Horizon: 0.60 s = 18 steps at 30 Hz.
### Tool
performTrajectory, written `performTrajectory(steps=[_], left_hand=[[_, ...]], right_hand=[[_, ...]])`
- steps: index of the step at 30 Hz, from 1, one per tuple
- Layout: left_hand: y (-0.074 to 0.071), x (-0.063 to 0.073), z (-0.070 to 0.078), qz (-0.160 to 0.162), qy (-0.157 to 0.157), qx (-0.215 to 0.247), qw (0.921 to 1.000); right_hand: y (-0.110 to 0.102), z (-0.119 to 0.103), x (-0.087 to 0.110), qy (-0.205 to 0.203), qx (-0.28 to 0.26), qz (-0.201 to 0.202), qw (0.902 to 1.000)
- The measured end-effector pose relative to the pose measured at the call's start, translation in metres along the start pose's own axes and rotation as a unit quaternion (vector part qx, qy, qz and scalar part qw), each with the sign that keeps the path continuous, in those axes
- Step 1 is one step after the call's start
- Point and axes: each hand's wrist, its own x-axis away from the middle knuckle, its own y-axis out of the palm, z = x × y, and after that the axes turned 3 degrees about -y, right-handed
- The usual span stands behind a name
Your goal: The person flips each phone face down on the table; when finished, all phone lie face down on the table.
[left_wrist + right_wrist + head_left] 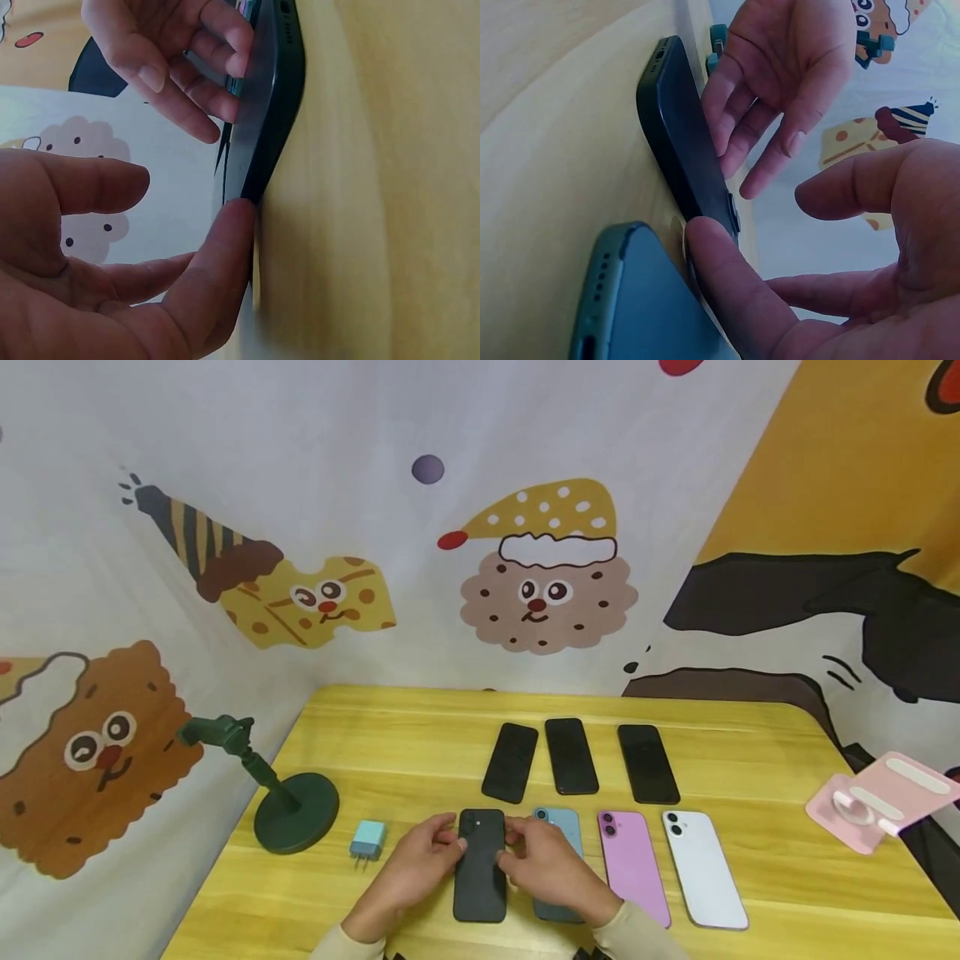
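A black phone (480,881) lies back up near the table's front edge, its camera bump at the far left corner. My left hand (422,858) is at its left side; in the left wrist view one fingertip (241,214) touches the phone's edge and another digit stands apart from it. On the opposite side, my right hand (543,862) has a fingertip (709,232) against the right edge. Neither hand wraps round the phone. Beneath the right hand, a blue phone (567,827) lies partly covered. Beside it are a pink phone (636,868) and a white phone (705,877), backs up.
Behind lie three phones with dark faces: a left one (510,762), a middle one (572,756) and a right one (648,764). Left stand a blue charger plug (367,837) and a green phone stand (296,814). A pink stand (855,831) is at right. Printed cloth surrounds the table.
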Motion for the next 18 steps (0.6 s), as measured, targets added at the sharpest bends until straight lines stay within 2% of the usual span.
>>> performTrajectory(steps=[9,14,18], left_hand=[[0.0,-0.003,0.007,0.019,0.016,-0.038,0.999],[0.003,-0.01,0.013,0.02,0.043,-0.046,0.9978],[0.007,-0.017,0.017,0.019,0.069,-0.035,0.9968]], right_hand=[[-0.005,0.005,0.001,-0.01,-0.017,0.006,0.9998],[-0.009,0.011,-0.004,-0.028,-0.036,0.023,0.9987],[-0.013,0.014,-0.01,-0.035,-0.051,0.037,0.9974]])
